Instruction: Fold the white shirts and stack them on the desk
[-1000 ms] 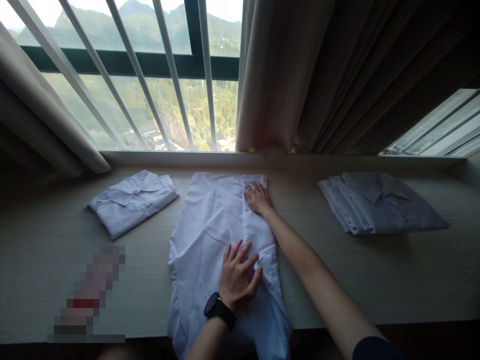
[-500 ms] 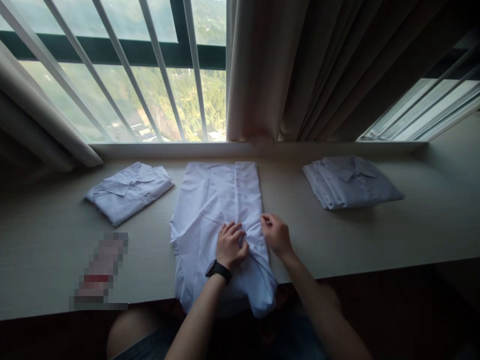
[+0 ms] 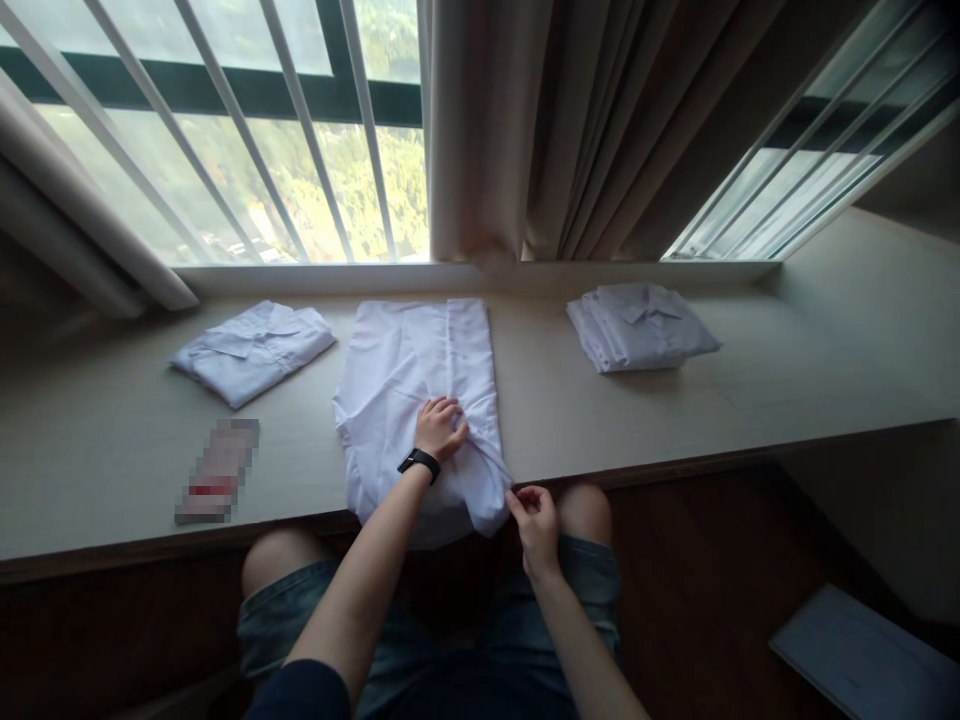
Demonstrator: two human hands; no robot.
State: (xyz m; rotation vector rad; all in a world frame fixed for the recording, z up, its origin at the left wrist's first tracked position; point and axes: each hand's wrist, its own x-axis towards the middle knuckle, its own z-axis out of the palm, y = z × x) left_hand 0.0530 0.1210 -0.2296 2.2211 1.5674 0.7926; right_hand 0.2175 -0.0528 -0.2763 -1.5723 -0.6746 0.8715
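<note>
A white shirt (image 3: 405,380) lies spread lengthwise on the pale wooden ledge (image 3: 540,400) under the window, its lower part hanging over the front edge. My left hand (image 3: 440,427), with a black watch on the wrist, grips a bunched fold near the shirt's middle. My right hand (image 3: 534,512) is below the ledge's edge and pinches the shirt's hanging corner.
A folded white shirt (image 3: 253,348) lies to the left and a folded stack of shirts (image 3: 639,324) to the right. A blurred flat object (image 3: 217,472) sits at the front left. Curtains (image 3: 540,130) hang behind. My knees are under the ledge, and a flat board (image 3: 862,655) lies on the floor.
My right hand came back from the shirt's far end to its hanging corner below the edge. My left hand went from flat to gripping a fold. The view pulled back.
</note>
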